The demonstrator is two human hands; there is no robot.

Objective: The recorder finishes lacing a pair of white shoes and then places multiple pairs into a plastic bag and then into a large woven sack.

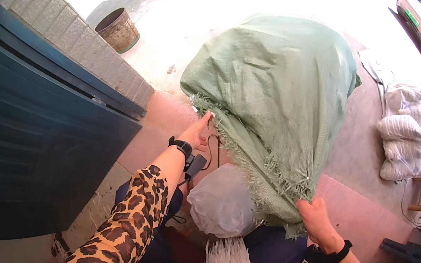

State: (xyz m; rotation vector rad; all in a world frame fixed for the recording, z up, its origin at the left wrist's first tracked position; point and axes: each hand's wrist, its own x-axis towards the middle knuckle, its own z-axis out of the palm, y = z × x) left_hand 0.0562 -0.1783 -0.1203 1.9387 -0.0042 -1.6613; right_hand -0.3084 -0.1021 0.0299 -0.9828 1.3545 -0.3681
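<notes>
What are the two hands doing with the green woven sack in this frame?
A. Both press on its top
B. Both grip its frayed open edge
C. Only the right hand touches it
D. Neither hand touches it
B: the left hand pinches the frayed rim of the green woven sack at one side, and the right hand clutches the same rim at the other.

Both forearms wear long leopard-print sleeves in tan with dark spots. The left hand (196, 136) and right hand (318, 219) each carry a black wrist strap holding a small black device with a thin black cable trailing off.
</notes>
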